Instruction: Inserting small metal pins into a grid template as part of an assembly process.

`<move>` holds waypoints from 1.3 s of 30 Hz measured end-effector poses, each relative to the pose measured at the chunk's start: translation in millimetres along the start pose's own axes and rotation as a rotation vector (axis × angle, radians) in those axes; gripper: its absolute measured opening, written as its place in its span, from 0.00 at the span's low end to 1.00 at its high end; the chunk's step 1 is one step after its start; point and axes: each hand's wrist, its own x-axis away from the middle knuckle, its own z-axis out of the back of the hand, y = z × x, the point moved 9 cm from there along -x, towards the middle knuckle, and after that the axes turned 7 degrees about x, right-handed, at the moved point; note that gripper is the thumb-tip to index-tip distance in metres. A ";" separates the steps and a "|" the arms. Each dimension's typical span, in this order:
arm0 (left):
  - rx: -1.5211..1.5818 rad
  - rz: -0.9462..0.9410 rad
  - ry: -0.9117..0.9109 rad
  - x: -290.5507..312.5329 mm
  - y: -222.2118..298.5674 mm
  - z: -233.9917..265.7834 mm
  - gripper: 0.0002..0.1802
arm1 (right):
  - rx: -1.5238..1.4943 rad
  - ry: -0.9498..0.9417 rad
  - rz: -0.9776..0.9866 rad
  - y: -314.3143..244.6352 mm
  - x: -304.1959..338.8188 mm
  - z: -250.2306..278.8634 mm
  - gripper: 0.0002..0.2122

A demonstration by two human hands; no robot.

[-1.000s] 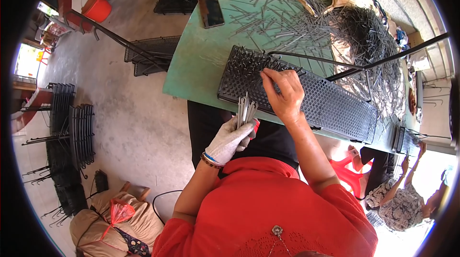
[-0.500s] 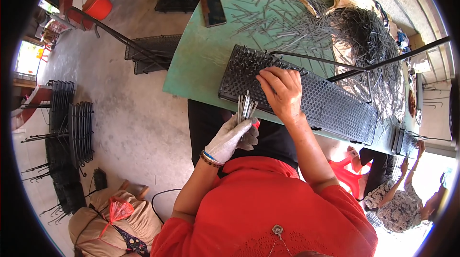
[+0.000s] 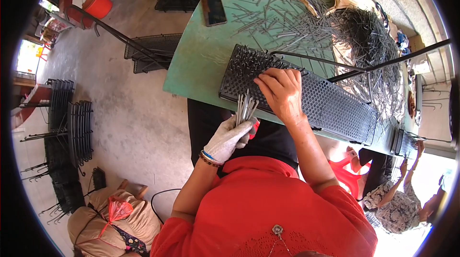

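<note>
By the table's [image 3: 187, 77] near edge my left hand [image 3: 228, 140] clamps metal rods [image 3: 244, 109], likely stiff, best gripped mid-length; right hand's [image 3: 283, 91] hold unclear.

Looks steeply down from head height, over the red sweater [image 3: 258, 199], onto gloved left hand [image 3: 226, 141] and bare right hand [image 3: 286, 98] close below. Spreads fisheye-wide across the green tabletop [image 3: 196, 65] ahead and out to concrete floor [image 3: 129, 118] at left, farther off.

Left hand [image 3: 231, 138]: gloved; fingers are curled closed, forearm [image 3: 195, 185] raised. Right hand [image 3: 282, 93]: bare; palm is turned down, fingers bent, arm [image 3: 310, 146] extended forward.
</note>
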 end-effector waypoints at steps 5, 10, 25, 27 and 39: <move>0.053 -0.030 0.002 2.6 3.8 -1.7 0.12 | -0.063 0.004 -0.063 1.2 0.1 4.6 0.09; 0.109 -0.097 -0.019 7.1 12.6 -4.0 0.12 | -0.583 -0.386 -0.451 0.5 16.2 -23.2 0.09; 0.198 -0.294 0.094 15.4 25.2 27.0 0.13 | -0.763 -0.140 -0.726 17.0 2.3 -31.1 0.07; 0.187 -0.297 0.111 17.2 26.3 30.1 0.12 | -0.673 -0.056 -0.681 18.5 -7.9 -30.7 0.07; 0.121 -0.260 0.061 18.4 25.1 26.9 0.13 | -0.252 0.068 -0.297 -9.3 -29.1 -20.7 0.07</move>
